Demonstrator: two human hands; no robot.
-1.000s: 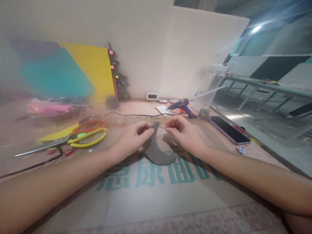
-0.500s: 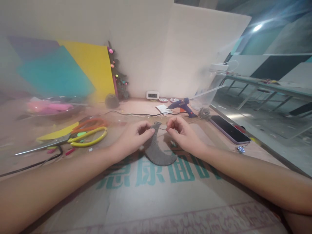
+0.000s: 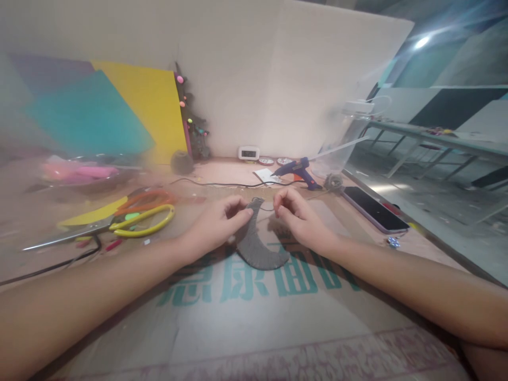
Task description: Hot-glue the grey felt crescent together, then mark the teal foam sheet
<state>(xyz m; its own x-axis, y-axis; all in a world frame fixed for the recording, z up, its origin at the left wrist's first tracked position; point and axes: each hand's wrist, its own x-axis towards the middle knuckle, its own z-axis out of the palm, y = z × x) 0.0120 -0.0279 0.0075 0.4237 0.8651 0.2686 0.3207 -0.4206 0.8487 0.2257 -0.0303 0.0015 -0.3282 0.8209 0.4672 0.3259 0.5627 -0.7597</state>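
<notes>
A dark grey crescent [image 3: 261,251], its surface ridged as if wrapped in cord, lies over the printed cardboard [image 3: 222,328] in front of me. My left hand [image 3: 225,221] pinches its narrow upper part between thumb and fingers. From near that tip a thin grey cord [image 3: 266,209] runs across to my right hand [image 3: 298,216]. There the thumb and fingertips close on the cord, to the right of the crescent and apart from it.
Orange-and-yellow-handled scissors [image 3: 143,222] lie on the left. Behind my hands stand a blue glue gun [image 3: 296,168] with its black cable and a small white digital clock [image 3: 248,153]. A ball of twine [image 3: 332,182] and a phone [image 3: 373,210] lie on the right, near the table edge.
My right hand has shifted slightly to the right, away from the crescent. My left hand keeps its pinch, and the crescent has barely moved.
</notes>
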